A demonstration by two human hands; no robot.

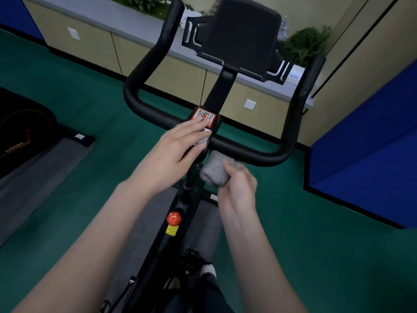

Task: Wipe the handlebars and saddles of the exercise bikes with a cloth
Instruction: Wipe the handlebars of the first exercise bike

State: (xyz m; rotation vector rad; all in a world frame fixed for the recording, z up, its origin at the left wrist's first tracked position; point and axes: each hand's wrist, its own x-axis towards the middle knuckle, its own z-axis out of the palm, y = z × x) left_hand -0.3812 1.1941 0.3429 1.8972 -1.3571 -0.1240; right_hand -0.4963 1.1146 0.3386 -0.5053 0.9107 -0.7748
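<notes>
A black exercise bike handlebar curves across the middle of the view, with a dark tablet holder above its stem. My left hand lies flat with straight fingers on the bar's centre clamp, partly covering a red QR sticker. My right hand grips a bunched grey cloth just below the bar, right of the stem. The cloth's top edge touches the underside of the bar. No saddle is visible.
A red knob sits on the bike frame below my hands. Another machine stands on a grey mat at the left. Beige cabinets with plants line the far wall. A blue padded panel stands at the right on green floor.
</notes>
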